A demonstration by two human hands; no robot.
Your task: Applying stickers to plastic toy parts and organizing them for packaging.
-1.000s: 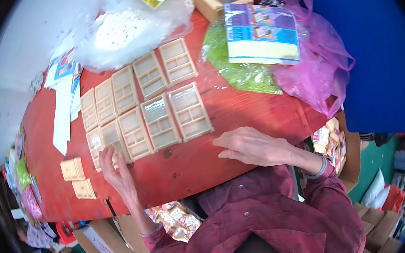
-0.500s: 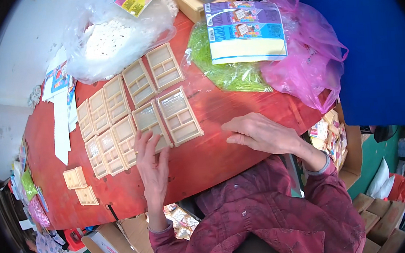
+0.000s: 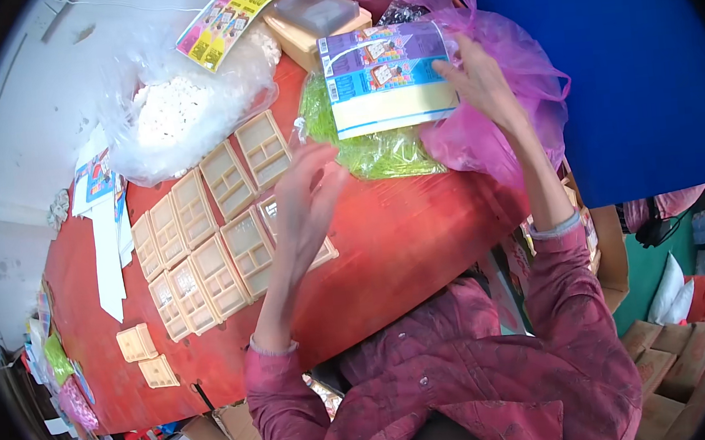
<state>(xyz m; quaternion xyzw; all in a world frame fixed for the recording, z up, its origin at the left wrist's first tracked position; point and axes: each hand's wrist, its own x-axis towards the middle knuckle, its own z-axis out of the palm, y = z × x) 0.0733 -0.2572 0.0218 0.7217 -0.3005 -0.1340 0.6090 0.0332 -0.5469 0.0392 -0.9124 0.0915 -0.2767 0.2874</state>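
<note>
My right hand (image 3: 483,83) reaches over the right edge of a printed label sheet (image 3: 393,103), purple and blue with a pale yellow strip. Its thumb lies over the sheet's edge, and the other fingers stretch beyond, partly against the pink bag. The sheet rests on a clear bag of green shreds (image 3: 393,159). My left hand (image 3: 304,191), blurred by motion, hovers over the right end of two rows of beige compartment trays (image 3: 192,209). Its fingers look stretched out with nothing in them. The hand and forearm hide part of the nearest right-hand tray.
A clear bag of white pieces (image 3: 175,110) lies at the far left of the red table (image 3: 388,242). Pink plastic bags (image 3: 515,63) stand behind my right hand. Two small beige pieces (image 3: 136,343) sit near the left edge. A blue panel (image 3: 608,72) rises at right.
My right hand has gone from above the bare red tabletop up to the label sheet's right edge. My left hand has moved right and farther away, over the end trays. The view has shifted slightly.
</note>
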